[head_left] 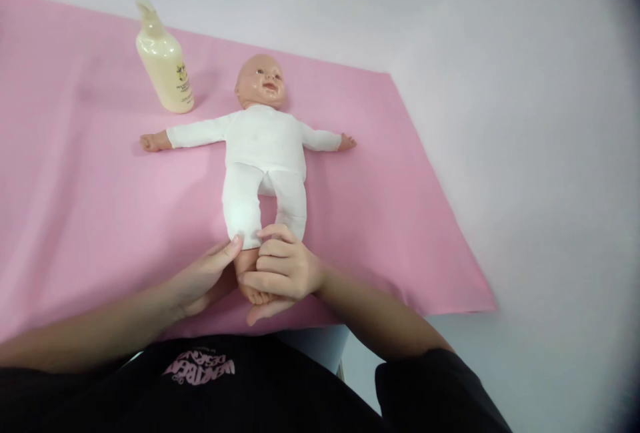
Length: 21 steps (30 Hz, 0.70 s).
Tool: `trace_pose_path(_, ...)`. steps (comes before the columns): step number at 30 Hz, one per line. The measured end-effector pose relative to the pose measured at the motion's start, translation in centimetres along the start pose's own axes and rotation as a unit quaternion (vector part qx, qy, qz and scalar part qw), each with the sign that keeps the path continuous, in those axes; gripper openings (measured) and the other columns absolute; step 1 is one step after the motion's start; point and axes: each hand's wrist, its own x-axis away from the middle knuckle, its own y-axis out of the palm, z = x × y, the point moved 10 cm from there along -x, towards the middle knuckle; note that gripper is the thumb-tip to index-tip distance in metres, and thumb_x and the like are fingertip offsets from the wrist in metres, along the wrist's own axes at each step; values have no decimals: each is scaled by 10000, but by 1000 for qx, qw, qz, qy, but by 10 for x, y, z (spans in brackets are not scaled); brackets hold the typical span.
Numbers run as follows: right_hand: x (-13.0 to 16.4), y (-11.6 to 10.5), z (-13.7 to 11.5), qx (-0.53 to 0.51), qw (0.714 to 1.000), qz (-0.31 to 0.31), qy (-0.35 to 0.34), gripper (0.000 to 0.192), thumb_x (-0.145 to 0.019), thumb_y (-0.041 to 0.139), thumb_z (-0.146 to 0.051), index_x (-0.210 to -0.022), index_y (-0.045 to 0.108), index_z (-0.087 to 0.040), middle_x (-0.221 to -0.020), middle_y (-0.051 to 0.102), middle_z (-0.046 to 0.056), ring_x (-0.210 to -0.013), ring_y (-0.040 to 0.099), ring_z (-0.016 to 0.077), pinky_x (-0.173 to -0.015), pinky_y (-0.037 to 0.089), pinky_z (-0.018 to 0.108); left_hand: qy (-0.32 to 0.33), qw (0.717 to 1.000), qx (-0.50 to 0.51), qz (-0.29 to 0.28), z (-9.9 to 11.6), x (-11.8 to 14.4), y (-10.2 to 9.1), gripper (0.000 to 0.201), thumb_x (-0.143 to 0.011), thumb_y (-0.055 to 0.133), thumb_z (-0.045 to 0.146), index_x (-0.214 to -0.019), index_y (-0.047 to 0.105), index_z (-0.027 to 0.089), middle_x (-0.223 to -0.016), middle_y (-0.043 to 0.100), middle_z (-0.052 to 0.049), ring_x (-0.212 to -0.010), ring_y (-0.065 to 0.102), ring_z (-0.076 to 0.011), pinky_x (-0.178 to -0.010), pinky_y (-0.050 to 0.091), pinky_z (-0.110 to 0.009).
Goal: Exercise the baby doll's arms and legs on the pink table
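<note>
Baby doll [265, 153] lies on its back on the pink sheet [80, 206], head away from you, arms spread out to both sides, feet toward you. Your hands meet at the doll's near end.

Left hand [203, 279]: fingers extended, thumb tip touching the hem of the doll's leg on your left, palm cupping the bare foot [249, 273] from the outer side. The grip looks like a loose cradle, not a clamp.

Right hand [283, 269]: fingers curled and pressed together over the same foot and ankle, knuckles up. It wraps the foot; the doll's other foot is hidden beneath it, so you cannot tell whether that one is held too.

Handling, as a judgement: the body in its white suit [265, 139] looks stuffed and soft, so expect it to sag and flop if lifted by a limb. Head, hands and feet appear to be smooth moulded vinyl, firmer and a little slick. Probably light overall. The ankle, where cloth meets vinyl, gives you the surest hold; for lifting, support the torso.

Lotion bottle [165, 63] stands upright just beyond the doll's arm on your left, beside the head, well apart from both hands. The white table [525, 153] shows to the right of the doll past the sheet's edge.
</note>
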Motion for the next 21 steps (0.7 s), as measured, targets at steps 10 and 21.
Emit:
trace_pose_path(10, 5, 12, -5, 2, 998, -64, -15, 419, -927, 665, -597, -795, 669, -199, -695, 493, -31, -765, 492, 151, -1054, 446, 443, 6, 1000, -5, 12, 4, -1, -1, 497, -908, 753, 510, -1256, 648, 171, -1100, 742, -84, -1125, 681, -252, -967, 542, -347)
trace_pose_path(21, -1, 1, -1, -11, 1000, -5, -8, 503, -976, 559, -651, -823, 680, -187, -682, 506, -22, -766, 513, 154, -998, 503, 372, 8, 999, 10, -40, 8, 1, 11, 415, -840, 831, 262, -1217, 705, 140, -1152, 767, -109, -1098, 728, -240, -919, 553, -280)
